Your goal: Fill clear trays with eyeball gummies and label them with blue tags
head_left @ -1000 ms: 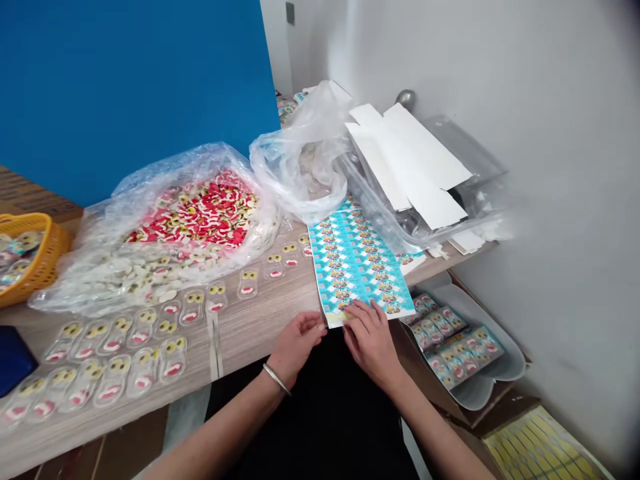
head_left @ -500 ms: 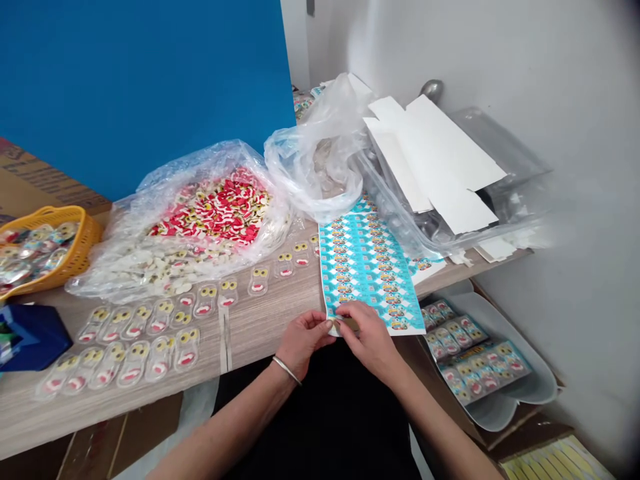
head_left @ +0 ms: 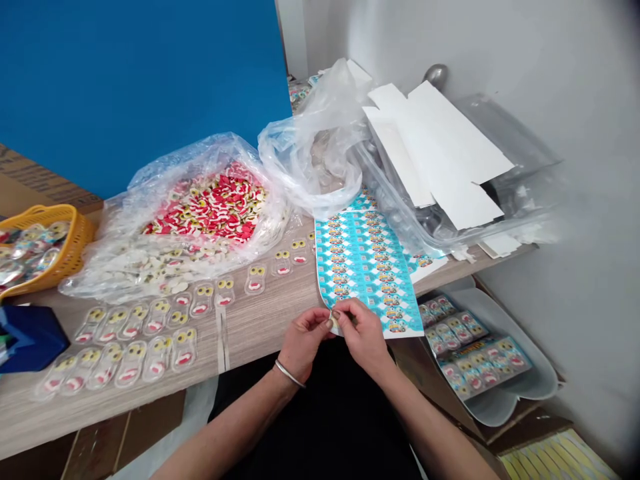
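Note:
A sheet of blue and white printed stickers (head_left: 363, 267) lies at the table's front edge, its near left corner bent up. My left hand (head_left: 306, 333), with a bangle on the wrist, pinches that corner with thumb and index finger. Against it, my right hand (head_left: 361, 332) is closed, its thumb and index finger pinching the same corner. Between the fingertips shows a small pale bit; its edges are mostly covered. To the left, clear plastic blister shells (head_left: 131, 363) stand in rows, each holding yellow-eyed and red mouth-shaped pieces.
Behind the rows is an open plastic bag (head_left: 210, 207) of red, white and yellow pieces. A yellow basket (head_left: 83, 237) and a blue box (head_left: 37, 337) stand left. White cards (head_left: 445, 150) lie on a clear tray. Below right, a grey bin (head_left: 543, 390) holds filled packs.
Both hands stay at the sheet's near left corner. My right fingers have curled in closer to the left ones, and the corner bends up more. The view has shifted slightly.

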### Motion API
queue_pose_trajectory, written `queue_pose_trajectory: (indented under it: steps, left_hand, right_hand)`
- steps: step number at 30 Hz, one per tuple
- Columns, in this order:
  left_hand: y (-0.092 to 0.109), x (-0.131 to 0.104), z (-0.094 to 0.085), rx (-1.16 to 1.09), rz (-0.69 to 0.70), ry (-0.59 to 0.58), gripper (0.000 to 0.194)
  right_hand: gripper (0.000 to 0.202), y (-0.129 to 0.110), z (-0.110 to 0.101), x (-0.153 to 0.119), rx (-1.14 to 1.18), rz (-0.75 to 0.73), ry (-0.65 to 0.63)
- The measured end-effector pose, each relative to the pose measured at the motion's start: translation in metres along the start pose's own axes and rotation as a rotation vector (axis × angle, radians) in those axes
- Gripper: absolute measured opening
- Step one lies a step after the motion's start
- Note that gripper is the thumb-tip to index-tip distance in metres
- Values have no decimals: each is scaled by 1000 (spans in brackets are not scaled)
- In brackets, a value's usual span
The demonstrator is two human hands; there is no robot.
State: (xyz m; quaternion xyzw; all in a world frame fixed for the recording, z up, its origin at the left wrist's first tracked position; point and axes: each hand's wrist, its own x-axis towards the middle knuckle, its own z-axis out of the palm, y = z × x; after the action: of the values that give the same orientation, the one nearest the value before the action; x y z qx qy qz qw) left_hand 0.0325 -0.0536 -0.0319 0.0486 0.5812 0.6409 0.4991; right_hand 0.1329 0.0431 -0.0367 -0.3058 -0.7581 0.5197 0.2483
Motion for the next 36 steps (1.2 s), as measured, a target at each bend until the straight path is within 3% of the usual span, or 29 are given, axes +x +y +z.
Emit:
queue_pose_trajectory:
  steps: [4, 6, 8, 10, 12, 15, 18, 20, 23, 25, 27, 30, 32, 36]
  left_hand:
    - [-2, 0, -4, 29, -31, 5, 28]
    - [-1, -2, -9, 163, 2, 42, 26]
    - [3, -7, -12, 399, 192, 130, 26]
    - [9, -12, -13, 662, 511, 147, 26]
    - [15, -13, -12, 879, 763, -32, 28]
    - [15, -5, -10, 1126, 816, -350, 32]
    - [5, 11, -10, 1264, 784, -374, 35]
    - [-1, 18, -8, 1264, 782, -374, 36]
    - [3, 20, -2, 1062, 674, -375, 30]
    - [15, 11, 1, 741, 480, -313, 22]
    - [29, -6, 0, 287, 226, -222, 28]
    - [43, -36, -14, -296, -28, -115, 32]
    - [46, -52, -32, -484, -46, -14, 28]
    - [52, -75, -93, -587, 134, 302, 27]
  right_hand:
    - [20, 5, 0, 4, 210, 210, 27]
    - [23, 8, -2, 6, 321, 283, 38]
    - [26, 9, -4, 8, 397, 319, 51]
    - [28, 11, -4, 9, 424, 313, 43]
    - [28, 13, -5, 10, 430, 290, 22]
    - [28, 15, -9, 13, 451, 293, 54]
    - [24, 6, -20, 11, 519, 261, 278]
    - [17, -9, -30, 5, 470, 137, 465]
    - [6, -32, -35, -7, 167, -135, 554]
    - [13, -39, -28, -12, -62, -338, 431]
    - [24, -38, -14, -13, -233, -522, 251]
    - [36, -33, 18, -11, -377, -737, 43]
    - [41, -37, 44, -9, -398, -848, -81]
    - [41, -65, 100, -2, -268, -955, -394]
